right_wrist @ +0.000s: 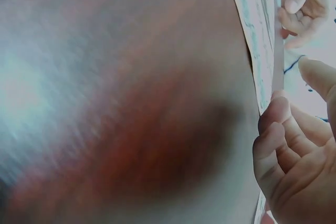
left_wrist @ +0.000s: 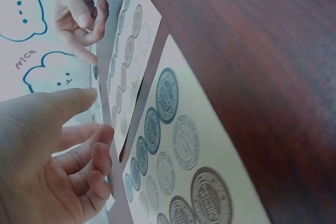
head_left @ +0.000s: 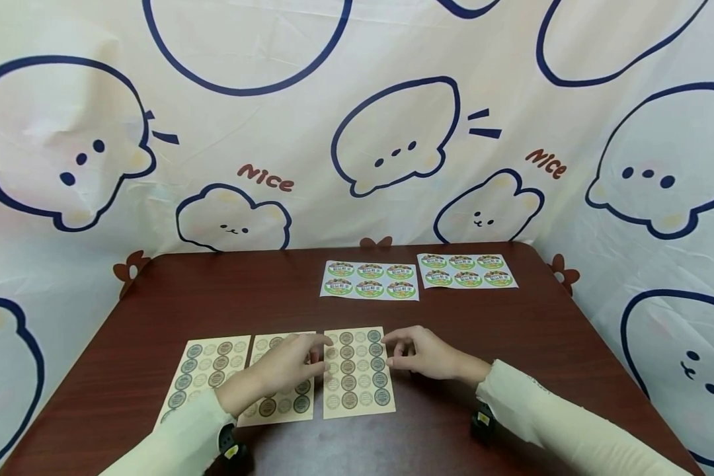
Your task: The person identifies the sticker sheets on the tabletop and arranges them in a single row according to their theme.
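Note:
Three tan sheets of round stickers lie side by side on the table: a left sheet (head_left: 199,380), a middle sheet (head_left: 285,404) and a right sheet (head_left: 357,373). My left hand (head_left: 288,363) is over the middle sheet, its fingertips by the left edge of the right sheet. Thumb and fingers stay apart in the left wrist view, with nothing between them. At the right sheet's other long edge is my right hand (head_left: 422,354), fingers loosely bent. In the right wrist view its fingertips (right_wrist: 275,111) are close to the sheet's edge; whether they touch it I cannot tell.
Two white sheets with green oval labels lie at the back of the brown table (head_left: 244,291), one left (head_left: 369,281) and one right (head_left: 467,271). A cloth (head_left: 309,132) with cartoon drawings hangs behind and at both sides.

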The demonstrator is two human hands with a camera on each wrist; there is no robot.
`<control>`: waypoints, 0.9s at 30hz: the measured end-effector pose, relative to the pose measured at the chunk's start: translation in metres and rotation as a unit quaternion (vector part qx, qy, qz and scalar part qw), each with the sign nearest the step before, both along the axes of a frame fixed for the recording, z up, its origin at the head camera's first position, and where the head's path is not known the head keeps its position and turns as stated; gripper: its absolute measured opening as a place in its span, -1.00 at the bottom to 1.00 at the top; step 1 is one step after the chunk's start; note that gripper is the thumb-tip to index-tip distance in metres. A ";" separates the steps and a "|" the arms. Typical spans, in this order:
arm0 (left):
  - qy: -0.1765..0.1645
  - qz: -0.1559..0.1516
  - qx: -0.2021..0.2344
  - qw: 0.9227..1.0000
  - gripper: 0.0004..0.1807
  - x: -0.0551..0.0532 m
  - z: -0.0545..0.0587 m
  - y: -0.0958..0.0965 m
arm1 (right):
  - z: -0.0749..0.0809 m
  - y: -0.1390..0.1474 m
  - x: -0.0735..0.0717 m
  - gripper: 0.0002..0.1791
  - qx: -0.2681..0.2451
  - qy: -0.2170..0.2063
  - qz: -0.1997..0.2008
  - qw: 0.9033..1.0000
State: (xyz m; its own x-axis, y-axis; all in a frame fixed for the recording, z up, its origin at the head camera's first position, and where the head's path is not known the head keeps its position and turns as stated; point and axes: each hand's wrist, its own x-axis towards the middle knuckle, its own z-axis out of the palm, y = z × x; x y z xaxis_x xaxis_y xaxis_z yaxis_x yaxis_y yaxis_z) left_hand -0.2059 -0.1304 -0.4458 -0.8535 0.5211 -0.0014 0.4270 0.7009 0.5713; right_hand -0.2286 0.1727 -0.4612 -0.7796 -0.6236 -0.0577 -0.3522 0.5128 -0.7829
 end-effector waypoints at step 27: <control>-0.011 0.119 0.059 0.991 -0.63 -0.071 0.000 -0.017 | 0.015 0.046 -0.067 -0.57 0.012 0.053 -0.162 0.985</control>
